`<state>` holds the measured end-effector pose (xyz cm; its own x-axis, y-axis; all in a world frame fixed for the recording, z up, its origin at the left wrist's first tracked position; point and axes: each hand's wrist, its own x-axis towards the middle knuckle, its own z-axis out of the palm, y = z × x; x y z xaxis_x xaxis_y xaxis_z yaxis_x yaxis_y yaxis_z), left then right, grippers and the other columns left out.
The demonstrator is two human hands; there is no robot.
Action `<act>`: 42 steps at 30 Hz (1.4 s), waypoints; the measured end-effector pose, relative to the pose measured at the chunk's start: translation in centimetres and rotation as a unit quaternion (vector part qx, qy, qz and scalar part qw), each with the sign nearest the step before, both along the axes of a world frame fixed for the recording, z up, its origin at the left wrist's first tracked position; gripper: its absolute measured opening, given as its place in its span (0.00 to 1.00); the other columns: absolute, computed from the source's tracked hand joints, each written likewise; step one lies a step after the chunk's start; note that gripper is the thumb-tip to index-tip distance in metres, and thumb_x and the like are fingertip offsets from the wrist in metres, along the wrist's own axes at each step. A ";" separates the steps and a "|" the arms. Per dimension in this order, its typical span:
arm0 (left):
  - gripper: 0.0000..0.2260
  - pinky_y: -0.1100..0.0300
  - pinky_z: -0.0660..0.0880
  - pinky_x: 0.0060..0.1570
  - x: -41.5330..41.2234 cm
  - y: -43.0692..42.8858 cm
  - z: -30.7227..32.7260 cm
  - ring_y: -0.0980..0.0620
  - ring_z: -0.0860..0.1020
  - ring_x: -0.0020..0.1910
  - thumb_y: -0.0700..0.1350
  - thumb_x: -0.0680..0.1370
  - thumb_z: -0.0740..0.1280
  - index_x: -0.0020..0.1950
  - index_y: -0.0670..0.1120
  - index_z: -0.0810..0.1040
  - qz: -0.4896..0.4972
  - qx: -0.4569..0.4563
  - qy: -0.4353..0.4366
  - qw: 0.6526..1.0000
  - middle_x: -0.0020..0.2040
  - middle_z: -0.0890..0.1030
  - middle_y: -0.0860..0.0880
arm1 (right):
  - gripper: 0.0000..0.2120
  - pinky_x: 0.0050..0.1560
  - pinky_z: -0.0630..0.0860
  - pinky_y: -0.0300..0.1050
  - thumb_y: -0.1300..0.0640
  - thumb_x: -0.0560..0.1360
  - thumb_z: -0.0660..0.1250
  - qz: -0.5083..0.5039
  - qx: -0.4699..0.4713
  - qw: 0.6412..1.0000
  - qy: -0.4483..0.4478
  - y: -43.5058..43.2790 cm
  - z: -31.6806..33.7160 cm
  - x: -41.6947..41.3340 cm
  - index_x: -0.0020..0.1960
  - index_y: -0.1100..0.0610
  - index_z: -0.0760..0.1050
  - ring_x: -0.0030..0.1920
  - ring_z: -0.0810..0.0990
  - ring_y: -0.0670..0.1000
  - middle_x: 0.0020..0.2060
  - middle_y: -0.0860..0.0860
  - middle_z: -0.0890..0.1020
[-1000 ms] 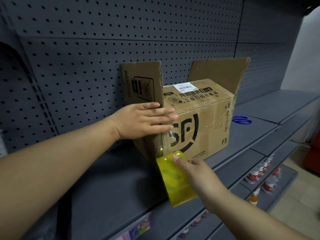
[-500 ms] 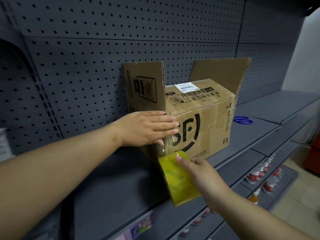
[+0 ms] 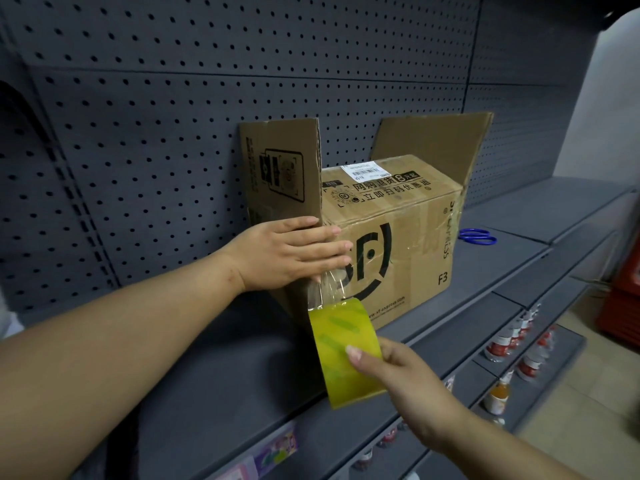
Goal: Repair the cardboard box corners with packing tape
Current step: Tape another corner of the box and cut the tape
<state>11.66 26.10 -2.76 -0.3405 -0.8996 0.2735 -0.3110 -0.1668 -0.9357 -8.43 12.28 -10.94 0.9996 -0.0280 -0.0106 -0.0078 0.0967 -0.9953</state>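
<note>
A brown cardboard box (image 3: 408,244) with black print stands on a grey shelf (image 3: 214,368), two of its flaps up against the pegboard. My left hand (image 3: 291,254) lies flat over the box's near left corner, fingers together, pressing clear tape onto it. A strip of clear tape (image 3: 325,289) runs down from under that hand to a yellowish roll of packing tape (image 3: 346,351). My right hand (image 3: 405,379) grips the roll from below and right, in front of the shelf edge.
Blue-handled scissors (image 3: 478,236) lie on the shelf right of the box. A dark pegboard wall (image 3: 173,133) backs the shelf. Lower shelves at the right hold several small bottles (image 3: 512,344). A red object (image 3: 623,299) stands on the floor at far right.
My right hand has pulled the tape roll down and away from the box corner, drawing out more clear tape. My left hand has stayed pressed on the corner.
</note>
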 end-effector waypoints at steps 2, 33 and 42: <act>0.18 0.57 0.54 0.69 0.0 -0.1 0.0 0.55 0.70 0.66 0.53 0.78 0.61 0.67 0.54 0.71 -0.003 -0.004 -0.001 1.000 0.67 0.72 0.56 | 0.18 0.38 0.76 0.32 0.47 0.66 0.66 -0.021 0.006 1.000 -0.022 -0.2 0.1 0.0 0.48 0.58 0.80 0.40 0.84 0.46 0.40 0.50 0.86; 0.19 0.58 0.50 0.71 -1.2 0.3 -0.4 0.56 0.62 0.70 0.43 0.78 0.58 0.69 0.52 0.68 -0.016 0.039 -0.015 0.999 0.69 0.69 0.57 | 0.11 0.45 0.70 0.43 0.47 0.70 0.70 -0.145 -0.071 0.981 0.107 0.9 2.4 3.5 0.47 0.53 0.76 0.43 0.75 0.45 0.40 0.43 0.78; 0.20 0.57 0.54 0.70 -0.7 0.0 -1.0 0.55 0.68 0.68 0.58 0.78 0.56 0.69 0.55 0.68 0.032 0.067 0.008 0.997 0.68 0.71 0.56 | 0.21 0.63 0.71 0.57 0.44 0.67 0.72 -0.136 -0.067 0.982 0.116 0.5 1.4 3.5 0.55 0.53 0.76 0.55 0.78 0.56 0.53 0.52 0.81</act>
<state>10.91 26.13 -3.73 -0.2777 -0.9483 0.1538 -0.3186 -0.0602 -0.9460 -4.96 12.78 -9.52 0.9260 -0.3097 -0.2160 -0.2287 -0.0050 -0.9735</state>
